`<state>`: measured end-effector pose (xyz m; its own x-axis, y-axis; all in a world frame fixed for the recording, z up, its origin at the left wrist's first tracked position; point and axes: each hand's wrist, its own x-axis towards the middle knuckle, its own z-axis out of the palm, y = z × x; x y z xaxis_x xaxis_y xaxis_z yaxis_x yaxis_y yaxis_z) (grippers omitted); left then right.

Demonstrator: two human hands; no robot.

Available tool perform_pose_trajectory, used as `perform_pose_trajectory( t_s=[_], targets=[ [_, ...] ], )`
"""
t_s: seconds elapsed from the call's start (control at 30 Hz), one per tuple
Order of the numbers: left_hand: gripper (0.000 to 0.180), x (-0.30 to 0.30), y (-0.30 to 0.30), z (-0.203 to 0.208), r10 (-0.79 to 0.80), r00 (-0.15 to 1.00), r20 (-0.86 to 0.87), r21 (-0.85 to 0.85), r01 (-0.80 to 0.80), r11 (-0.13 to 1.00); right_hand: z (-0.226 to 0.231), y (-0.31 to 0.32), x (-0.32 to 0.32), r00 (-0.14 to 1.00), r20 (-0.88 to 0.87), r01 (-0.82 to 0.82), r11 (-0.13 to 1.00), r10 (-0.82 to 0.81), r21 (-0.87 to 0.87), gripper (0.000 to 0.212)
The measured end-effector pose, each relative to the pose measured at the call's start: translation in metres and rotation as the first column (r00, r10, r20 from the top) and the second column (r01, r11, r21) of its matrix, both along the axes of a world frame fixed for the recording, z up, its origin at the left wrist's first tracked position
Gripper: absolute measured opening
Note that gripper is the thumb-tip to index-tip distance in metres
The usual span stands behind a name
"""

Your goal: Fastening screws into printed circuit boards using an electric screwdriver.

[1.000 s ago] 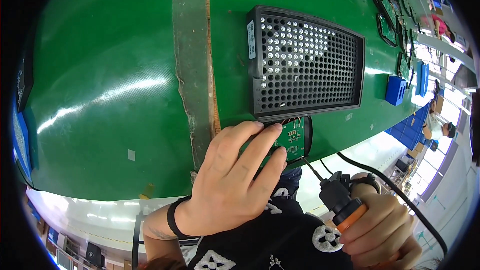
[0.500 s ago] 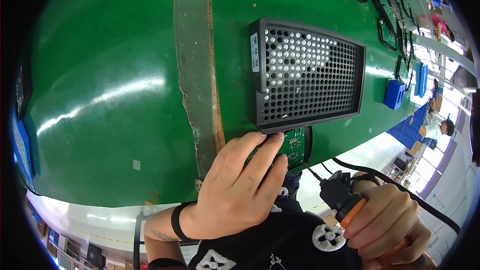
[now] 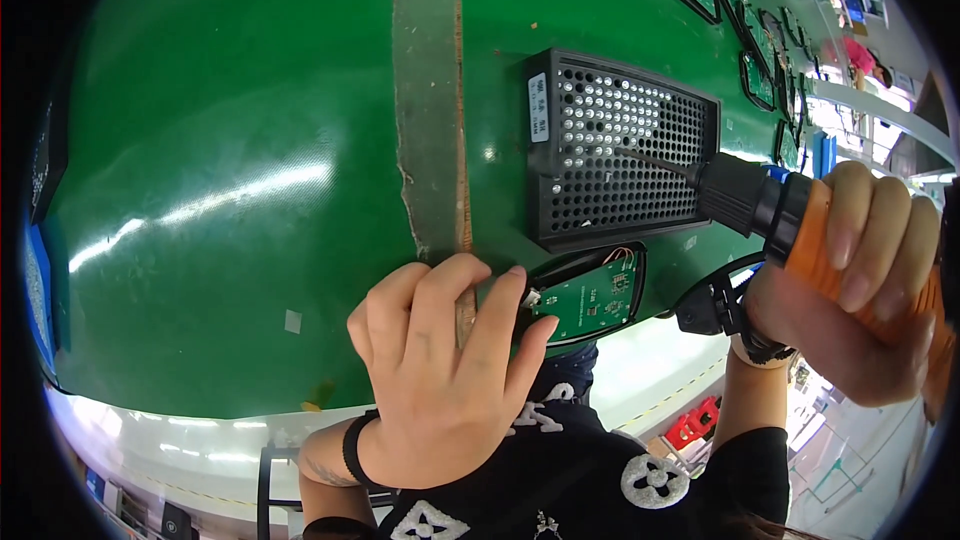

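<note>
An orange and black electric screwdriver (image 3: 752,200) is gripped in my right hand (image 3: 865,275). Its thin bit reaches over a black screw tray (image 3: 545,195), the tip among silver screws standing in the holes. Whether a screw is on the tip I cannot tell. Closer to me lies a green circuit board (image 3: 590,308) in a black case (image 3: 640,285). My left hand (image 3: 440,370) has its thumb and index finger around the left end of this case, hiding that end, while its other fingers bend over the table.
More circuit boards in black frames (image 3: 757,80) lie along the far right of the green table (image 3: 220,120). A worn strip (image 3: 430,90) crosses the tabletop left of the tray. A black strap (image 3: 725,305) is around my right wrist. Another person (image 3: 868,58) is in the background.
My right hand has raised the screwdriver from beside the board to over the screw tray. My left hand has shifted left, uncovering more of the circuit board.
</note>
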<state>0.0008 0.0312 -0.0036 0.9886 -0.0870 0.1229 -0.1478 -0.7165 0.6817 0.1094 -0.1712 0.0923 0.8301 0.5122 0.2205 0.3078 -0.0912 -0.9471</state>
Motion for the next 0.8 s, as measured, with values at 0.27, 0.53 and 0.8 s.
perform_pose_trajectory(
  t_s=[0.27,0.53,0.8],
  targets=[
    [0.036,-0.002,0.000,-0.005,-0.010,1.000,0.021,-0.048,0.011,0.999,-0.005,0.005,-0.004,0.968,-0.251,0.048,0.983,-0.001,0.180,0.014],
    [0.035,-0.002,0.000,-0.006,-0.016,1.000,0.019,-0.047,0.017,0.999,-0.008,0.000,-0.002,0.994,-0.087,-0.040,0.976,0.060,0.216,0.024],
    [0.035,-0.002,0.001,-0.005,-0.011,1.000,0.010,-0.047,0.012,0.999,-0.007,0.005,-0.037,0.988,0.066,-0.151,0.944,0.137,0.294,0.040]
  ],
)
